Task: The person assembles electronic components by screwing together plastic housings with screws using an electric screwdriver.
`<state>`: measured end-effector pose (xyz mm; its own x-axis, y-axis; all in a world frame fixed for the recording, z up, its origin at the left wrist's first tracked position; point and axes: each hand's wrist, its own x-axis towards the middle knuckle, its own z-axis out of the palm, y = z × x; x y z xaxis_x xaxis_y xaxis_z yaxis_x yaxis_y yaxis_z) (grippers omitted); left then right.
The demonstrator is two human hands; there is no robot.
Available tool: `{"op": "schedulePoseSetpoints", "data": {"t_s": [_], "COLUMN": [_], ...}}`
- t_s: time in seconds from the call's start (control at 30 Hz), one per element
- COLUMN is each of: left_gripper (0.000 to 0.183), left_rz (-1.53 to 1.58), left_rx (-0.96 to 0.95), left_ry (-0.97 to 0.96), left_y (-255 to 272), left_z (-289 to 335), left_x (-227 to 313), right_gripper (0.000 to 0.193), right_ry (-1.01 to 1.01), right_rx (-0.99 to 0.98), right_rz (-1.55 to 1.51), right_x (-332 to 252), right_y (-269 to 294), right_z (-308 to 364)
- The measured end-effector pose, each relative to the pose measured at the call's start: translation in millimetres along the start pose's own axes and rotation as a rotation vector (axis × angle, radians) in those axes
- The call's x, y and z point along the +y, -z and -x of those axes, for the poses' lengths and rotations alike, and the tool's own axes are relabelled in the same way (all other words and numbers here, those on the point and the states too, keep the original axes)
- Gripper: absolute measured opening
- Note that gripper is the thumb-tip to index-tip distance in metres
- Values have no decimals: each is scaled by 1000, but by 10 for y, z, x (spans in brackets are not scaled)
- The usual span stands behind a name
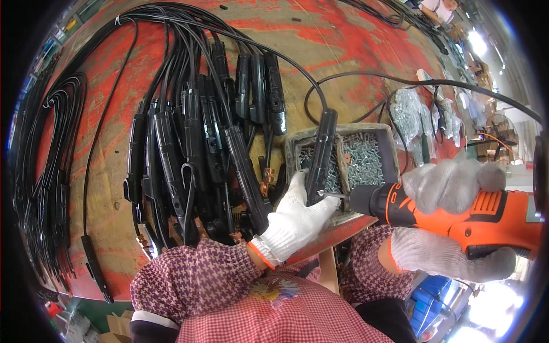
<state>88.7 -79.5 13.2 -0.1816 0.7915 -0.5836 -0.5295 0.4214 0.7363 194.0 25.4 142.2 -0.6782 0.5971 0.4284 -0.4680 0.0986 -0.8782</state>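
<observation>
My left hand (298, 216), in a white knit glove, grips the lower end of a black electrode holder (325, 146), thumb on one side. A black cable runs out of its upper end. My right hand (452, 186), in a greyish glove, is wrapped round an orange and black power drill (400, 206). The drill lies sideways, its bit pointing left. A small screw (329, 194) appears at the bit's tip, against the side of the holder. Whether the screw has entered the holder cannot be made out.
A divided box (394, 151) of small screws stands behind the holder. Several more black holders (171, 148) with bundled cables lie at left, some with copper ends. A cable crosses the worn red table (366, 51). Plastic bags (407, 111) lie right; another person (439, 10) is far right.
</observation>
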Motion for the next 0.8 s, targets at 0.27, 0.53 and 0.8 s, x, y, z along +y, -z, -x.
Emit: {"op": "schedulePoseSetpoints", "data": {"t_s": [0.27,0.53,0.8], "left_gripper": [75,73,75], "left_rz": [14,-50,-12], "left_rx": [28,48,5], "left_ry": [-30,-24,-14], "left_y": [-13,-14,-7], "left_z": [-48,-45,-75], "left_x": [-77,-67,-106], "right_gripper": [57,72,98], "right_ry": [39,96,273], "right_rx": [114,-21,-154], "right_rz": [51,17,-29], "right_x": [124,356,414], "right_y": [-14,0,-163], "right_z": [-100,-179,-166]}}
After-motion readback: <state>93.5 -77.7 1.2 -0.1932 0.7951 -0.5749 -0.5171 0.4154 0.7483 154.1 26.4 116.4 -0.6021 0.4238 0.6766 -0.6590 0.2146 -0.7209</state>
